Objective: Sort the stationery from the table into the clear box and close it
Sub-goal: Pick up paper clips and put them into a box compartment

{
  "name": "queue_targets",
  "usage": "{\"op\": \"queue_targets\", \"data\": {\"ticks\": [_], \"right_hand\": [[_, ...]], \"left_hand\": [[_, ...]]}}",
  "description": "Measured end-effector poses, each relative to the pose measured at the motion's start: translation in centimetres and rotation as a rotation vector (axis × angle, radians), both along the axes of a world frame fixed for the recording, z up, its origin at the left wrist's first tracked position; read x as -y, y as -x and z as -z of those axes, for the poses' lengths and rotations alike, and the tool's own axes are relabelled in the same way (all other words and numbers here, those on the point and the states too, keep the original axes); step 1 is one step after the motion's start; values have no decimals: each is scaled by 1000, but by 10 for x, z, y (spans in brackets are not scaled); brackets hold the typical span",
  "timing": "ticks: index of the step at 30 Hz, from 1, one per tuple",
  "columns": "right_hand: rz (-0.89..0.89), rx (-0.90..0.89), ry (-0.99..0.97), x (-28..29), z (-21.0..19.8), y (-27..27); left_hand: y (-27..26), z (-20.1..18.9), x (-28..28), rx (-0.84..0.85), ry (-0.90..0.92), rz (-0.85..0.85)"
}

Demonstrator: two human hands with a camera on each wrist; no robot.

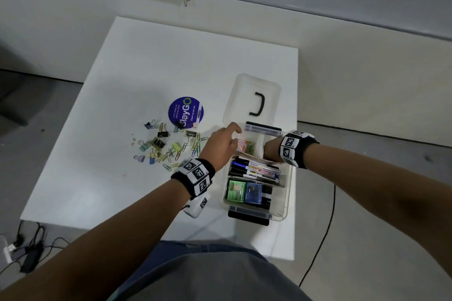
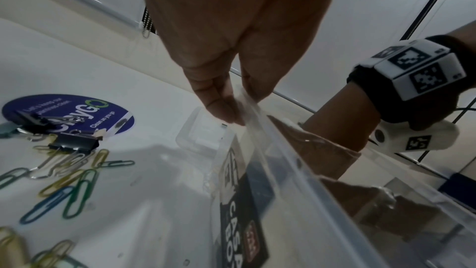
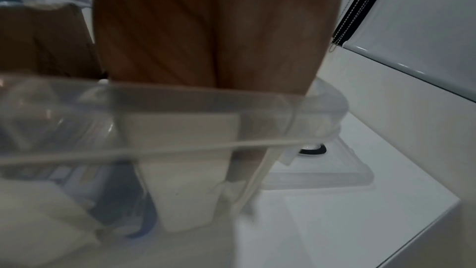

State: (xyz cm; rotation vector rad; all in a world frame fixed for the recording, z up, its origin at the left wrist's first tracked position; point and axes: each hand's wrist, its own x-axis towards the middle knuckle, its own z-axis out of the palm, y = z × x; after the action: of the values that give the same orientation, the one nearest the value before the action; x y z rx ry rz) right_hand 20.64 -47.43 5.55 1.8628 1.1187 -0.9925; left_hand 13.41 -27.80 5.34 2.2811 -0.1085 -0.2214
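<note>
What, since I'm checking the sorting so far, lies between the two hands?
In the head view, a heap of coloured paper clips lies in the clear box's far compartment, between the left hand and the right hand.

Our left hand (image 1: 221, 145) reaches forward, fingers (image 2: 221, 99) held straight and close together, thumb opposite them, pinching a thin clear edge between. Our right hand (image 1: 270, 151) points downward, its fingers hidden, so we cannot tell their curl. Both forearms stretch out bare, each wrist wearing a black band with patterned markers.
</note>
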Motion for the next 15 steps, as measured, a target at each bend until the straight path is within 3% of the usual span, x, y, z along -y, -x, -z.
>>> {"op": "queue_targets", "data": {"ticks": [10, 13, 15], "right_hand": [[103, -60, -38, -19, -38, 12], [215, -80, -187, -13, -52, 6], [359, -42, -440, -11, -61, -1]], "left_hand": [[0, -2, -5, 9, 6, -12], [1, 0, -5, -15, 5, -23], [3, -1, -6, -22, 21, -30]]}}
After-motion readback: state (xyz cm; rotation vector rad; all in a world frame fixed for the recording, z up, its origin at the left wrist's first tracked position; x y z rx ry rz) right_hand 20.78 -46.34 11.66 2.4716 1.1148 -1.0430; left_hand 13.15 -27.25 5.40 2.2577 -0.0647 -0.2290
